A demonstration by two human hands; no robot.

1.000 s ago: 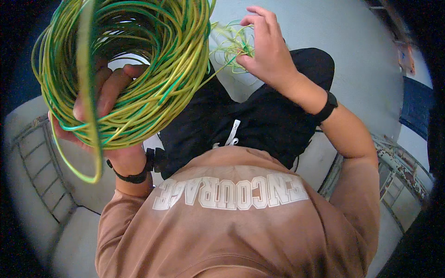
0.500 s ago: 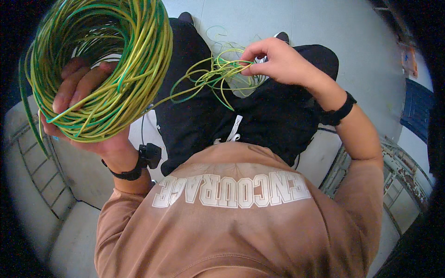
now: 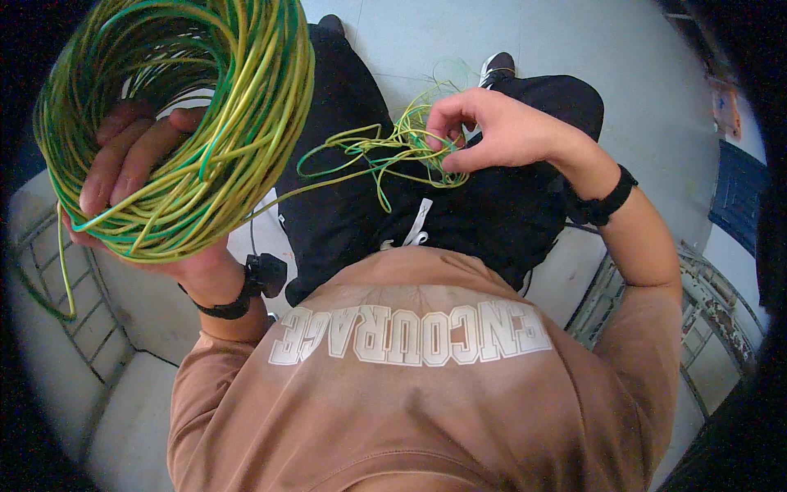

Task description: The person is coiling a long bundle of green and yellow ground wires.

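A thick coil of green-and-yellow wire (image 3: 266,107) is held up at the upper left. My left hand (image 3: 135,160) grips it, with the fingers curled through the coil's centre and the palm beneath. One loose wire end hangs down from the coil's left side. A tangled bunch of the same wire (image 3: 410,135) lies over my lap to the right, joined to the coil by a strand. My right hand (image 3: 512,131) is bent over this bunch, closed on wire loops between thumb and fingers; the exact strands are hard to make out.
My legs in black trousers (image 3: 443,213) spread below the wire, with a dark shoe (image 3: 497,70) beyond the right hand. Metal frames stand at the left (image 3: 82,312) and right (image 3: 689,287). A blue panel (image 3: 740,193) is at the far right.
The tangled bunch and my right hand have shifted slightly right and nearer to me. My left hand has tilted the coil slightly, and its hanging end has swung lower.
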